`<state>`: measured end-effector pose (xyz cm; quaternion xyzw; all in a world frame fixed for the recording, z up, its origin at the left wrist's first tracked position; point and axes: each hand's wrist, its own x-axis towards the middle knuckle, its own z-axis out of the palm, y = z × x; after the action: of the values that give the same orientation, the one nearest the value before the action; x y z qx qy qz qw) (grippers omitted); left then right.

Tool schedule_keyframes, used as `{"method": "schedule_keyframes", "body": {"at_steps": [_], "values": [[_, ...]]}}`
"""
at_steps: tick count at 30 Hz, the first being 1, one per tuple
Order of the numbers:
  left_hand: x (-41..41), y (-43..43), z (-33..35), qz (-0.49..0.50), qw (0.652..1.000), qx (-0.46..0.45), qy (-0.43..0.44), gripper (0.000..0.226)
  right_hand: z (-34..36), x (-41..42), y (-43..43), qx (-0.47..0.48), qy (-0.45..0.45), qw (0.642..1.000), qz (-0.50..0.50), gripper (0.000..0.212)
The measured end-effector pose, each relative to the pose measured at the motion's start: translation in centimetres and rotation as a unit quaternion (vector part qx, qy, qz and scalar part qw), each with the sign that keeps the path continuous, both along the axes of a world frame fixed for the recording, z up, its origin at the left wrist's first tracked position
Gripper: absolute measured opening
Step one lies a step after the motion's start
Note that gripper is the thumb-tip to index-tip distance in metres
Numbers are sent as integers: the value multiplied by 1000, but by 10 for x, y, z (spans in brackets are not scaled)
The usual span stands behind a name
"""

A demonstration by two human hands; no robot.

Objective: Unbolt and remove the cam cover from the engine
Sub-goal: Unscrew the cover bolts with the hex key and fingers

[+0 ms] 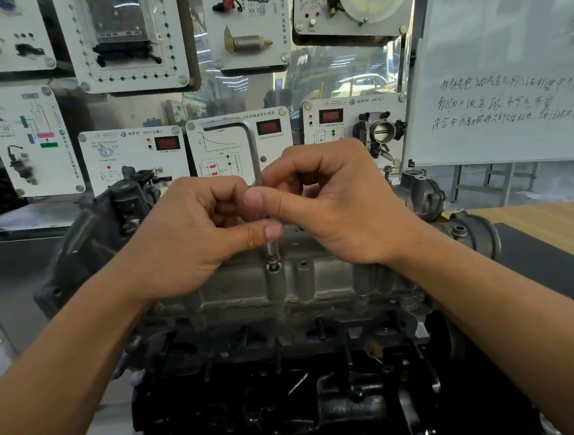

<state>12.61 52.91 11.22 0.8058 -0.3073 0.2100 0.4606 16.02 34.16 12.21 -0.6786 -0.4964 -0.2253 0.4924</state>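
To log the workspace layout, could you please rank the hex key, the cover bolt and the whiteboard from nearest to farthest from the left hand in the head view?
1. hex key: upright at centre, pinched by the left hand.
2. cover bolt: just below that hand, under the key's tip.
3. whiteboard: far back on the right.

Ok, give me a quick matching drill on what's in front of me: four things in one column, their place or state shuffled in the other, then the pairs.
1. hex key
2. bolt
3. whiteboard
4. throttle body

A. mounted on a display panel behind the engine
B. in the cam cover, under the key's tip
C. upright, pinched by left hand and right hand
D. far right, with handwriting

Pairs: 1-C, 2-B, 3-D, 4-A
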Motion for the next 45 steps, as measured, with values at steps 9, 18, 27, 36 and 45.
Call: {"method": "schedule_keyframes", "body": {"at_steps": [9,18,27,36,45], "values": [[-2,1,1,-30,999,25,36,19,0,-2,0,-29,9,1000,6,7],[-4,5,4,-45,997,46,44,16,1,0,-2,-69,18,997,33,20],[-4,-4,0,26,999,16,-23,36,1,-3,1,-8,-12,1000,-21,15],[-5,-3,-1,12,1000,23,2,27,1,-3,0,-43,6,999,-4,9],[-6,5,4,-35,996,66,48,17,3,-1,-3,-85,35,995,49,19]]}}
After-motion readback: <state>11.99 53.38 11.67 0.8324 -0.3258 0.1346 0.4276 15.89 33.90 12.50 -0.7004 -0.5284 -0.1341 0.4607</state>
